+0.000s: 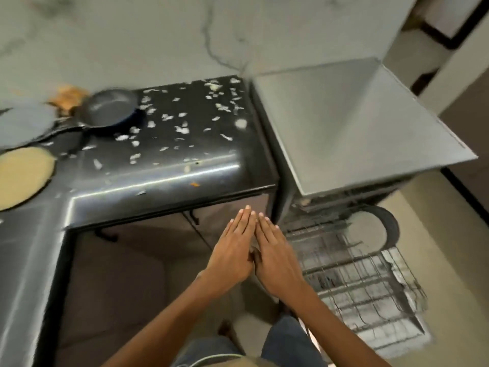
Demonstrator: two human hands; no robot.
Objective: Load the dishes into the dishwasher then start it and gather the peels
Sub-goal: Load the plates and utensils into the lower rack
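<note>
Head view. Both hands are held out flat, palms down and fingers straight, side by side in front of the body; the left hand (pixel 232 249) and right hand (pixel 275 256) touch along their inner edges and grasp nothing. They hover over the floor, before the corner of the surface (pixel 158 178), a glossy black L-shaped slab with a rounded, reflective front edge.

Pale, thin, irregular peels (pixel 182 128) lie scattered over the far part of the surface, densest toward its back right corner. At the left rear rests a small round dark frying pan (pixel 109 108), shallow and matte inside, its handle pointing left. Just left of it lies a grey round plate (pixel 23 123), and nearer, at the left edge, a flat yellowish disc-shaped plate (pixel 21 176), both cut off by the frame. A blurred orange-brown object sits behind the pan; its nature cannot be told.

To the right of the surface stands the dishwasher (pixel 357 123), a grey metallic box with a smooth flat top. Its lower wire rack (pixel 354 276) is pulled out over the floor, a grid of thin grey rods. One round dish (pixel 370 229), pale inside with a dark rim, stands tilted at the rack's far end.
</note>
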